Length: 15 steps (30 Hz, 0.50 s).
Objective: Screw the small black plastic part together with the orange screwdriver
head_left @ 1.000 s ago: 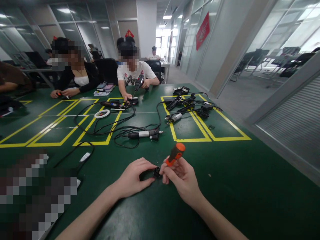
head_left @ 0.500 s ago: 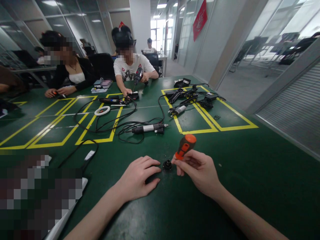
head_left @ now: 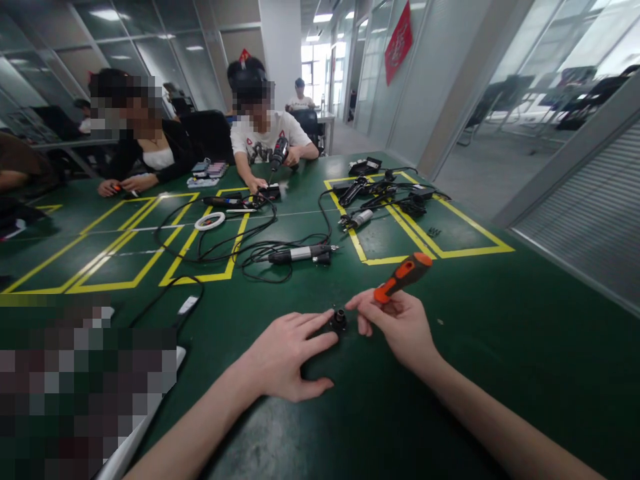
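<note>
My right hand (head_left: 400, 323) holds an orange-and-black screwdriver (head_left: 403, 275), its handle tilted up to the right and the shaft hidden in my fingers. A small black round part (head_left: 339, 320) sits on the green table (head_left: 500, 360) between my hands. My left hand (head_left: 290, 357) lies flat with fingers stretched out, the fingertips touching that part from the left. A dark flat piece under my left hand is mostly hidden.
A black-and-silver electric screwdriver (head_left: 300, 254) with tangled cables lies just beyond my hands. More tools and cables fill the yellow-taped box (head_left: 380, 207) at the right. A white ring (head_left: 209, 221) lies left. Two people sit across the table; a blurred patch covers the lower left.
My right hand lifted the screwdriver off the black part and tilted it rightward. My left hand's fingers straightened and spread. The camera view shifted slightly.
</note>
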Available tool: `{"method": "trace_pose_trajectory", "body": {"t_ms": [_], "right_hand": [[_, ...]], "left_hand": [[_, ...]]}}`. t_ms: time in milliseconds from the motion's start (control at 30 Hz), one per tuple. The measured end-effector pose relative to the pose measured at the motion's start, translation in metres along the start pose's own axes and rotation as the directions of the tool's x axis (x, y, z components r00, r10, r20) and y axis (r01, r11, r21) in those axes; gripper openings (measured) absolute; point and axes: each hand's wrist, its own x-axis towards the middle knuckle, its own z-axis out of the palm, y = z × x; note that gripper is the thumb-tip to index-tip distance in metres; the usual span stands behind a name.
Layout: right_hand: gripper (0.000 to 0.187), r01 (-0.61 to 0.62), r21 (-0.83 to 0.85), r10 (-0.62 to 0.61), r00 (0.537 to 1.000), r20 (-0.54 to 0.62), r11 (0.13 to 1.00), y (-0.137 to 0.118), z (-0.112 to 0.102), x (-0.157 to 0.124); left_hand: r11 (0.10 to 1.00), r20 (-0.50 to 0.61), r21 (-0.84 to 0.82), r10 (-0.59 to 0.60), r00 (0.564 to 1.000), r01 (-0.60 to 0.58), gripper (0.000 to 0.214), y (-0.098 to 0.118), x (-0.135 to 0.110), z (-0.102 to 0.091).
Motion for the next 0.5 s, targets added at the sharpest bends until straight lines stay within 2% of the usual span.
{"method": "trace_pose_trajectory", "body": {"t_ms": [133, 333, 500], "right_hand": [[0.023, 0.005, 0.022, -0.004, 1.000, -0.017, 1.000, -0.0037, -0.0011, 0.0008], [0.026, -0.023, 0.001, 0.023, 0.999, 0.023, 1.000, -0.0035, 0.0023, -0.0058], [0.026, 0.040, -0.080, -0.039, 0.999, 0.019, 0.996, -0.0039, 0.0010, -0.0067]], "left_hand": [[1.000, 0.019, 0.010, 0.001, 1.000, -0.001, 0.073, 0.0006, -0.0022, 0.0008], [1.000, 0.000, 0.010, 0.011, 1.000, -0.011, 0.060, -0.0003, 0.0014, 0.0030], [1.000, -0.034, -0.010, 0.014, 0.999, -0.015, 0.049, -0.0017, 0.0026, 0.0051]]}}
